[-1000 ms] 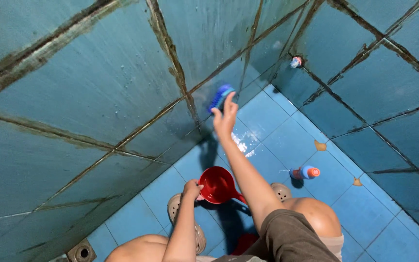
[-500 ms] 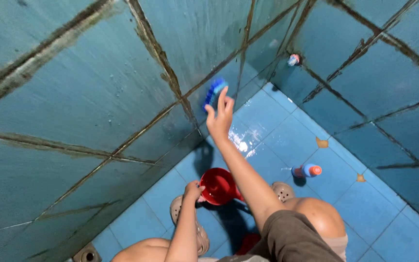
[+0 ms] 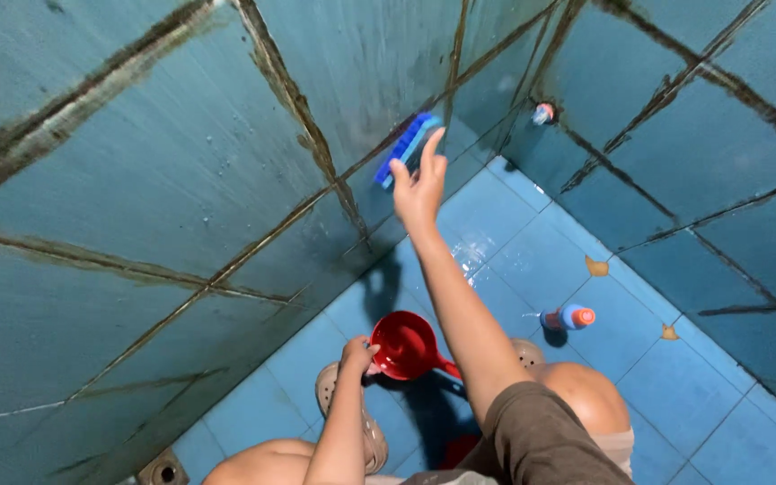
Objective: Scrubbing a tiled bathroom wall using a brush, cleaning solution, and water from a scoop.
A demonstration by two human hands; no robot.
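Note:
My right hand point(image 3: 419, 184) reaches up and presses a blue scrub brush point(image 3: 405, 150) flat against the teal tiled wall point(image 3: 181, 180), on a dark stained grout line. My left hand point(image 3: 357, 353) hangs low by my knee and grips the rim of a red plastic scoop point(image 3: 406, 345), which hovers just above the blue floor tiles point(image 3: 675, 395). The scoop's handle points right, under my right forearm. I am squatting, and both knees show at the bottom edge.
A blue bottle with an orange cap point(image 3: 568, 317) lies on the floor to the right. A small tap point(image 3: 543, 113) sticks out of the far wall. Two brown scraps point(image 3: 595, 266) lie near the right wall. A floor drain point(image 3: 162, 469) sits at the bottom left. Beige sandals point(image 3: 326, 388) are on my feet.
My right hand has slid the brush up and slightly right along the wall. The left hand and the red scoop have stayed where they were.

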